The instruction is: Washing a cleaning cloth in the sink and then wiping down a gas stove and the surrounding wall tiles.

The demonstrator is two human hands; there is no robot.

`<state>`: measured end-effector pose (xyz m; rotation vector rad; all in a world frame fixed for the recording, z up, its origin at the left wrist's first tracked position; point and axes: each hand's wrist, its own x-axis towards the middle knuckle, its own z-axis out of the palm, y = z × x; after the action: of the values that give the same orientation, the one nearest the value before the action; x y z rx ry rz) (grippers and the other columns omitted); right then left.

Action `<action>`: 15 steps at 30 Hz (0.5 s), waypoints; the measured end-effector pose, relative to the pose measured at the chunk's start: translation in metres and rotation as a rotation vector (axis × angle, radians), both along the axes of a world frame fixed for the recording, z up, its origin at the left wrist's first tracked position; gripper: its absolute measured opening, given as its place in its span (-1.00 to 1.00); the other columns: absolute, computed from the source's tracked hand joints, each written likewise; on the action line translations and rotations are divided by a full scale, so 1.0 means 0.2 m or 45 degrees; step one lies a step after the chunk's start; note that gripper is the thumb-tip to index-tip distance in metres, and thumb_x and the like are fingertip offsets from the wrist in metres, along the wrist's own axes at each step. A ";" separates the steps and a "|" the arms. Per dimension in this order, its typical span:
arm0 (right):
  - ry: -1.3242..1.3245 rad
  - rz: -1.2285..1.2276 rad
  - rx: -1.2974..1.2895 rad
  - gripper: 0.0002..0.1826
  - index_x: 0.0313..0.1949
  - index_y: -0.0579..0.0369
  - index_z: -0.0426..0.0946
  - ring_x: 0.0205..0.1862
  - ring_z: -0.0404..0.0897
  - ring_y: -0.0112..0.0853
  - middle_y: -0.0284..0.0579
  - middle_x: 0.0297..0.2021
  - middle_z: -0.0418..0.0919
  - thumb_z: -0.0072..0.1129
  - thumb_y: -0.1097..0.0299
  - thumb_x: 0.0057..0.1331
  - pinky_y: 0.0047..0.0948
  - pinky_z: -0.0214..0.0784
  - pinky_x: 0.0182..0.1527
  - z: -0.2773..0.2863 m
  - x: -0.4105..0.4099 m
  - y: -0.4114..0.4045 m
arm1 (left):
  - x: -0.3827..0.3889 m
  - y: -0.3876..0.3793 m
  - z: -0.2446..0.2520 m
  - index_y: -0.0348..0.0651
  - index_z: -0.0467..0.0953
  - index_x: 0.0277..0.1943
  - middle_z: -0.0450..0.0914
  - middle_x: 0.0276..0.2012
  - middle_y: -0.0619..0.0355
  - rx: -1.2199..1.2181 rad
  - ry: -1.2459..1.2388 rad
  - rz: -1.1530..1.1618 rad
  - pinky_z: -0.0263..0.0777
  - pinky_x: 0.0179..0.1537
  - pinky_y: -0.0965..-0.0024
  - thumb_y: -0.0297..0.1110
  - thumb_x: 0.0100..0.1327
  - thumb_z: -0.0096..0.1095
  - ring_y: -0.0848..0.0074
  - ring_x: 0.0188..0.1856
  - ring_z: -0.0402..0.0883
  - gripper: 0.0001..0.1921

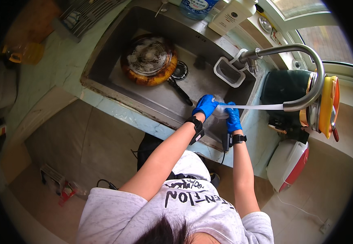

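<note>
My left hand [206, 106] and my right hand [233, 115], both in blue gloves, are close together over the right front part of the steel sink [161, 99]. Between them they hold a translucent whitish item [220, 113], whose exact kind is blurred by the running water. A stream of water [255, 107] from the curved metal faucet [315, 65] falls onto it. Left of my hands, a frying pan [149, 58] lies bottom up in the sink, its base scorched brown. Its black handle [181, 92] points towards my left hand. A round drain fitting [180, 70] shows beside the pan.
A white-rimmed strainer caddy [230, 72] hangs below the faucet. Behind the sink stand a blue-labelled detergent bottle [196, 8] and a white bottle [232, 16]. A dark green container [283, 87], a yellow basin [328, 105] and a white-red appliance [287, 164] stand right. A metal rack [86, 16] is left.
</note>
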<state>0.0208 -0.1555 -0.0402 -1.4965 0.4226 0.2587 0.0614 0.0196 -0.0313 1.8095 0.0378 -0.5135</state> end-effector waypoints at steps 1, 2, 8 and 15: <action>-0.072 0.056 -0.094 -0.75 -0.26 0.13 0.39 -0.22 0.34 -0.49 -0.29 -0.29 0.41 -0.09 0.35 0.05 -0.56 0.17 -0.13 0.06 0.01 0.04 | 0.01 0.03 0.05 -0.32 0.41 -0.44 0.45 -0.50 -0.12 0.006 0.102 -0.084 0.32 -0.39 0.29 -0.22 -0.03 0.12 0.13 -0.43 0.44 -0.73; -0.071 0.059 -0.092 -0.75 -0.26 0.13 0.39 -0.22 0.34 -0.49 -0.29 -0.29 0.41 -0.09 0.35 0.05 -0.56 0.17 -0.13 0.10 0.02 0.07 | 0.00 0.01 0.03 -0.32 0.41 -0.44 0.45 -0.50 -0.12 0.007 0.103 -0.080 0.32 -0.39 0.29 -0.22 -0.03 0.12 0.13 -0.43 0.44 -0.73; -0.080 0.332 -0.114 -0.70 -0.17 0.13 0.37 -0.16 0.36 -0.52 -0.28 -0.19 0.41 0.02 0.45 0.04 -0.57 0.17 -0.11 0.16 -0.01 0.08 | -0.02 -0.07 -0.07 -0.30 0.41 -0.40 0.46 -0.47 -0.11 -0.365 0.066 -0.022 0.32 -0.37 0.32 -0.36 -0.06 0.08 0.18 -0.44 0.44 -0.81; 0.194 0.070 -0.001 -0.80 -0.30 0.09 0.43 -0.27 0.42 -0.53 -0.31 -0.35 0.47 0.12 0.40 0.04 -0.59 0.20 -0.15 0.16 0.00 0.05 | -0.01 -0.04 -0.10 -0.22 0.41 -0.29 0.47 -0.39 0.06 -0.537 0.088 -0.151 0.31 -0.26 0.43 -0.29 -0.03 0.14 0.41 -0.33 0.45 -0.75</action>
<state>0.0199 -0.1456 -0.0086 -1.4957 0.5036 0.4177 0.0584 0.0108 -0.0513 1.3864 -0.1233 -0.6176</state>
